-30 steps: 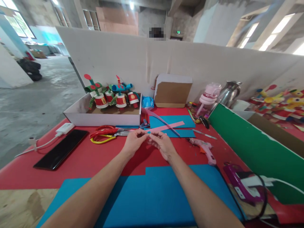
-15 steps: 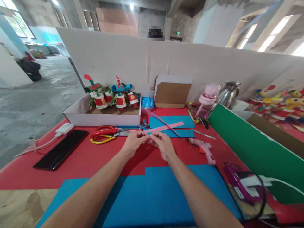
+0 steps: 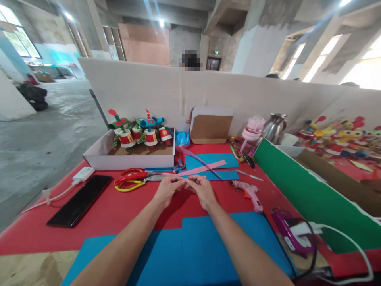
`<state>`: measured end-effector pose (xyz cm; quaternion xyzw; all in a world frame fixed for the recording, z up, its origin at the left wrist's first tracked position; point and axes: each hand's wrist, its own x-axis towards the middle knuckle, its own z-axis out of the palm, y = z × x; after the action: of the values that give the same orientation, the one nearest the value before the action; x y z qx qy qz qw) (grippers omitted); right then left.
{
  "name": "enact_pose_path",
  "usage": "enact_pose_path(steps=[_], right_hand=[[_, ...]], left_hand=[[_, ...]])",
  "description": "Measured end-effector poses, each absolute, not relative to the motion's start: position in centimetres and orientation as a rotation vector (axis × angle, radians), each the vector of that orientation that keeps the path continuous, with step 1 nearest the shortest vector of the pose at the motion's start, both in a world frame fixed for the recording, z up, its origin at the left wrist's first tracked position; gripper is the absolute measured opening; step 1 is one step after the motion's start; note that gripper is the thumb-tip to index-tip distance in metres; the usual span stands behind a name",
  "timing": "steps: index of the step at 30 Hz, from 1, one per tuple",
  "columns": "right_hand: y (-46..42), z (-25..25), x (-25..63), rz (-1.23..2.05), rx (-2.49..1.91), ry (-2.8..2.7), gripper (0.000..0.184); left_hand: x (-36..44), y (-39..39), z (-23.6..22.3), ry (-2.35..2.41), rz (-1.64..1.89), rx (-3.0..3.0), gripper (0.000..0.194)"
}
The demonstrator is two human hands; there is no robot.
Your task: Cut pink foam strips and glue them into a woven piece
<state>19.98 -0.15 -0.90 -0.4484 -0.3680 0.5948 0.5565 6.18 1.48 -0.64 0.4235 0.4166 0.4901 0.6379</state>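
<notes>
My left hand (image 3: 169, 190) and my right hand (image 3: 201, 190) meet over the red table, fingertips pinched together. Whatever sits between the fingers is too small to make out. Just beyond them, a pink paper strip (image 3: 218, 165) lies slantwise over blue paper sheets (image 3: 233, 159), crossed by a thin purple strip (image 3: 205, 163). Left of my left hand rest red-handled scissors (image 3: 131, 174), near a yellow handle (image 3: 131, 187). A pink glue gun (image 3: 250, 192) lies to the right of my right hand. Under my forearms is a large blue sheet (image 3: 190, 254).
A white box (image 3: 131, 162) at back left holds several paper-cup figures (image 3: 150, 137). At left lies a black phone (image 3: 80, 201) beside a white charger (image 3: 83, 173). A green board (image 3: 297, 194), a purple power strip (image 3: 291, 234) and cables line the right. A pink bottle (image 3: 252, 133) stands behind.
The camera view has tilted up and turned slightly right, so the table things sit lower in the picture. My hands stay pinched together in nearly the same place.
</notes>
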Motion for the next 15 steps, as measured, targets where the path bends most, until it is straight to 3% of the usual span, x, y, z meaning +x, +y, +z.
enact_pose_path(steps=[7,15], right_hand=[[-1.6,0.1,20.0,1.245,-1.149,-0.873,0.037],[-13.7,2.4,25.1,0.796,-1.424,-1.293,0.015]], left_hand=[[6.1,1.1,-0.5,1.003,1.130,0.945,0.043],[6.2,0.5,-0.9,0.997,1.044,1.049,0.047]])
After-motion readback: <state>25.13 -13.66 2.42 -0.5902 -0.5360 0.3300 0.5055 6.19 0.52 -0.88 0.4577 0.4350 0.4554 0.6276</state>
